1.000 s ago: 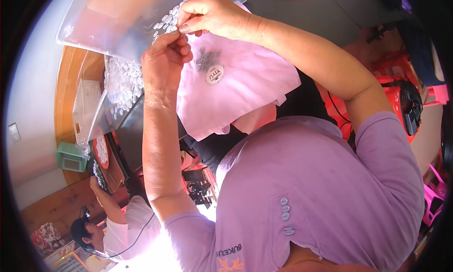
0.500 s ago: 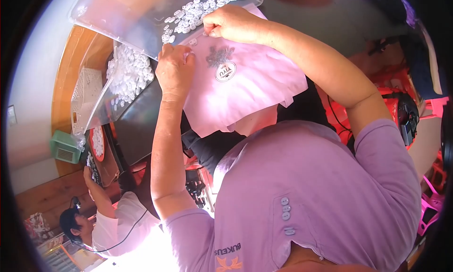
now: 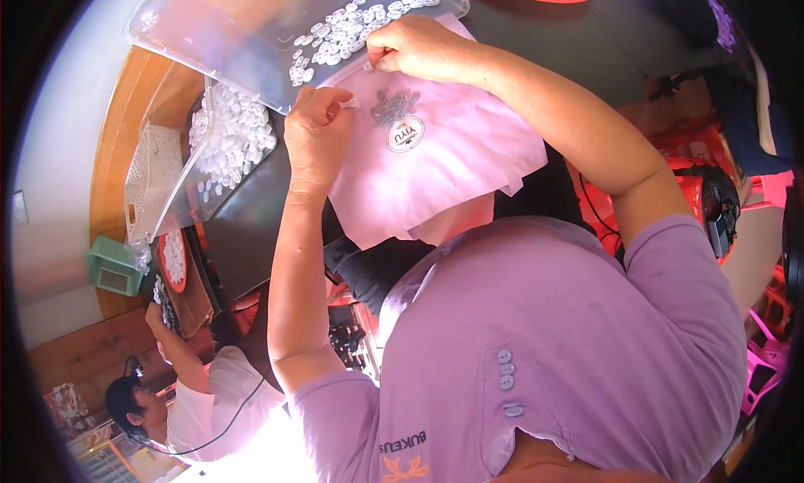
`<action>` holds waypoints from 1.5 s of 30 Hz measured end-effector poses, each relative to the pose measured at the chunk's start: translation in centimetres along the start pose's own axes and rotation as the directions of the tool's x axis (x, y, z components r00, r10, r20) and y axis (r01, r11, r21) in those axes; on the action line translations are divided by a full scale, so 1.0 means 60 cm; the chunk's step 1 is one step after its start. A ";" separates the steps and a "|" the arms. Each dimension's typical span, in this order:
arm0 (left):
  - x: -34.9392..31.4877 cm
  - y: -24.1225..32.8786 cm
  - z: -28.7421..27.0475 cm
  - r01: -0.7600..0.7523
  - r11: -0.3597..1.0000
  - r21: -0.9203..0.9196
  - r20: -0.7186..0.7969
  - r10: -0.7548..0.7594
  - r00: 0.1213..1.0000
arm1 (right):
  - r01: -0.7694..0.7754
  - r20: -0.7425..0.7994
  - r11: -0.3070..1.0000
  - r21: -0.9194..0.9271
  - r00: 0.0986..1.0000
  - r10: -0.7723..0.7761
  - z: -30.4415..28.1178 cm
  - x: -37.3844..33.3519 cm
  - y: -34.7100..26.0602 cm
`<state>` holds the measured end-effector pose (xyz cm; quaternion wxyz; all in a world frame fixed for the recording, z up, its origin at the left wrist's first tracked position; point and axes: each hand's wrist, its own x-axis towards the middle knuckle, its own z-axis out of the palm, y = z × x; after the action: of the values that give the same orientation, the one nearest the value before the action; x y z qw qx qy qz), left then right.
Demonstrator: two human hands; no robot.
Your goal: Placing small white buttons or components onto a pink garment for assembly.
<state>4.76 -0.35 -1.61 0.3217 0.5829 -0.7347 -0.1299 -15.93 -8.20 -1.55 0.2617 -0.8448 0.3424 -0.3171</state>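
Right hand [image 3: 419, 48], fingertips pressed together over the pink printed cloth [image 3: 465, 140], sits nearer that slanted pile of white oval pieces [image 3: 343, 36] just beyond; can't tell if left hand [image 3: 316, 133] pinches anything.

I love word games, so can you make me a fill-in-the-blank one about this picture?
1. The person's left hand is lower in the picture than their ____ hand.
2. The big printed cloth is coloured ____.
3. The small pieces in the clear tray are ____.
4. The leftmost basket is ____.

Missing words: right; pink; white; green.
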 end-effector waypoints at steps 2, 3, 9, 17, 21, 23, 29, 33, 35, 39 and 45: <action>0.000 0.000 -0.001 -0.001 1.000 -0.009 -0.039 0.000 0.999 | 0.011 -0.009 1.000 0.005 1.000 -0.011 0.002 0.002 0.002; -0.001 0.000 -0.002 -0.003 1.000 -0.019 -0.082 0.001 0.997 | 0.000 0.007 1.000 -0.011 1.000 0.000 0.000 0.003 0.003; -0.009 0.023 0.000 -0.006 0.971 0.239 -0.009 0.009 1.000 | -0.019 0.043 0.999 -0.032 0.999 0.020 -0.003 0.003 -0.001; 0.003 0.014 0.009 -0.068 0.966 0.249 -0.016 0.074 0.997 | -0.045 0.061 0.998 -0.036 0.997 0.047 -0.005 0.001 -0.012; 0.008 0.018 0.005 0.122 0.993 0.001 0.032 -0.122 0.992 | -0.045 0.063 0.998 -0.047 0.997 0.048 -0.006 0.000 -0.012; 0.009 0.015 0.009 0.134 0.987 -0.087 0.021 -0.132 0.991 | -0.046 0.068 0.998 -0.051 0.997 0.049 -0.006 0.002 -0.011; 0.014 0.019 0.016 0.139 0.949 -0.282 -0.026 -0.152 0.988 | 0.000 -0.035 0.999 0.049 0.999 0.002 -0.002 0.004 -0.007; 0.019 0.055 0.009 0.285 0.728 -0.623 -0.001 -0.365 0.931 | -0.023 -0.086 0.952 0.305 0.995 0.052 -0.014 0.001 -0.017; 0.024 0.061 0.008 0.249 0.658 -0.711 0.002 -0.353 0.936 | -0.045 -0.079 0.926 0.376 0.994 0.080 -0.018 -0.001 -0.026; 0.032 0.063 0.012 0.268 0.432 -0.861 0.105 -0.364 0.925 | -0.012 -0.129 0.872 0.489 0.988 0.086 -0.013 -0.004 -0.044; 0.034 0.063 0.024 0.254 0.277 -0.927 0.152 -0.339 0.928 | 0.111 -0.211 0.914 0.391 0.977 -0.029 0.001 -0.005 -0.041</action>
<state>0.71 -1.43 0.12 0.5935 0.4227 -0.3920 -0.5617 -15.04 -6.42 -0.08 0.3815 -0.7488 0.2642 -0.4732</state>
